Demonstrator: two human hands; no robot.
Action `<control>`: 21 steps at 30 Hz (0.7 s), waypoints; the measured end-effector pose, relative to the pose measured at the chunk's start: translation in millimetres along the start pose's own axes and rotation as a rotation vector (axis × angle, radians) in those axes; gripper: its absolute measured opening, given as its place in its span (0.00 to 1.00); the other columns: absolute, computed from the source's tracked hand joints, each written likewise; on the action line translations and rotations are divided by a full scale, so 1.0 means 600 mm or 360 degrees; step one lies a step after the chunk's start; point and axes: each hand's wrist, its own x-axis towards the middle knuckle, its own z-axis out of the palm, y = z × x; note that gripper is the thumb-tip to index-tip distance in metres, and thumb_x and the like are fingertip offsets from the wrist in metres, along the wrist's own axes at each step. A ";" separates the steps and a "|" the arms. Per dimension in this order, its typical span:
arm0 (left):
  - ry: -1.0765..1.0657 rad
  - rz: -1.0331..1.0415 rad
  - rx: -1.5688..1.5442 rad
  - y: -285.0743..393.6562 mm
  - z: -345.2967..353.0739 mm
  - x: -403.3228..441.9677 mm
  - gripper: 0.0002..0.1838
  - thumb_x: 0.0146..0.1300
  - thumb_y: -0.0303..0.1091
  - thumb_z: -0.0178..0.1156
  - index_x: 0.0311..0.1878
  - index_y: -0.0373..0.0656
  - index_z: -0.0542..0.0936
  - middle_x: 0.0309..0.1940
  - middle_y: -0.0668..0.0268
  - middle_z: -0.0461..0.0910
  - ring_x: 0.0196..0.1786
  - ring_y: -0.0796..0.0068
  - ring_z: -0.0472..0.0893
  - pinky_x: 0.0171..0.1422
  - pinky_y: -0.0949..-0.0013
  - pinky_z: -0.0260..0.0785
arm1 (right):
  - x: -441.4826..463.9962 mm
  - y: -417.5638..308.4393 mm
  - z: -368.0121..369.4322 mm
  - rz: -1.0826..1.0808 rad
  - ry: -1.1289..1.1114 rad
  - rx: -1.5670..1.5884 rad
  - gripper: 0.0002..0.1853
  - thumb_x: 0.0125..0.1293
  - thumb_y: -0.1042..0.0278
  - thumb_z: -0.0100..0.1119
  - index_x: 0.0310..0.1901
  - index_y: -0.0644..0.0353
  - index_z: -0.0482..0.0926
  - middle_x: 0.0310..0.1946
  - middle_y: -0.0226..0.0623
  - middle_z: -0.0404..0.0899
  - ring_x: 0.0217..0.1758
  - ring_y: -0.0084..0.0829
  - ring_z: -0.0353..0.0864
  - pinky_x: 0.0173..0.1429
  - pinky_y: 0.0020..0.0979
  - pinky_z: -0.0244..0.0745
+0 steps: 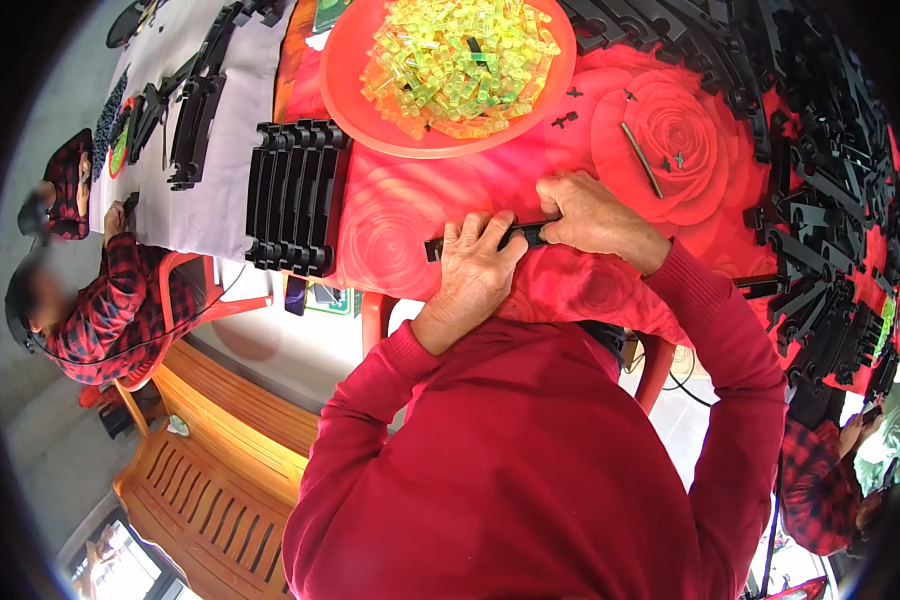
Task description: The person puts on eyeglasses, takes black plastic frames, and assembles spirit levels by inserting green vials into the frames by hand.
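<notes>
A long, narrow black plastic part [519, 237] lies on the red rose-patterned tablecloth [390, 225] in front of me. My left hand [475, 265] is closed over its left portion, fingers bent across it and pressing down. At the other end, my right hand [595, 212] grips the part with curled fingers, the thumb side against it. Whatever small thing might be under the right fingertips is hidden. Left of my hands stands a neat row of similar black parts [295, 195]. Beyond them is a red bowl [342, 112] with many translucent yellow-green pieces [460, 70].
A thin metal rod [641, 158] and tiny black pieces [565, 119] lie beyond my right hand. Black parts are heaped [820, 220] along the right. A white-covered table [235, 130] with more black parts adjoins at left, where people in checked shirts sit. A wooden bench [210, 480] stands lower left.
</notes>
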 end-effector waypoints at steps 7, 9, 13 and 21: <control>0.0079 0.0026 -0.0078 -0.003 0.003 0.000 0.09 0.50 0.32 0.66 0.35 0.42 0.80 0.46 0.63 0.78 0.43 0.61 0.75 0.43 0.59 0.65 | 0.002 0.011 0.009 -0.0058 0.0069 -0.0003 0.16 0.43 0.72 0.70 0.24 0.65 0.69 0.21 0.42 0.72 0.26 0.41 0.72 0.31 0.41 0.64; 0.0105 0.0016 -0.0093 -0.001 0.003 0.001 0.10 0.50 0.32 0.66 0.35 0.42 0.80 0.45 0.62 0.78 0.43 0.61 0.75 0.43 0.58 0.66 | 0.001 0.016 0.004 -0.0153 0.0090 0.0084 0.14 0.46 0.72 0.70 0.27 0.66 0.71 0.20 0.38 0.71 0.25 0.36 0.71 0.31 0.38 0.65; 0.0079 -0.0036 -0.0045 0.000 -0.013 -0.013 0.11 0.49 0.31 0.68 0.37 0.42 0.80 0.44 0.61 0.78 0.44 0.59 0.75 0.46 0.57 0.69 | -0.021 0.012 -0.021 -0.0326 0.0113 0.0486 0.09 0.52 0.72 0.67 0.29 0.65 0.76 0.26 0.39 0.78 0.34 0.35 0.80 0.38 0.34 0.72; 0.0290 -0.0444 -0.0075 -0.006 -0.126 -0.065 0.11 0.51 0.26 0.67 0.37 0.39 0.78 0.39 0.56 0.78 0.40 0.54 0.78 0.46 0.57 0.71 | -0.091 -0.045 -0.007 -0.0454 0.0905 0.0639 0.02 0.59 0.78 0.60 0.32 0.65 0.78 0.27 0.34 0.75 0.31 0.23 0.75 0.38 0.25 0.69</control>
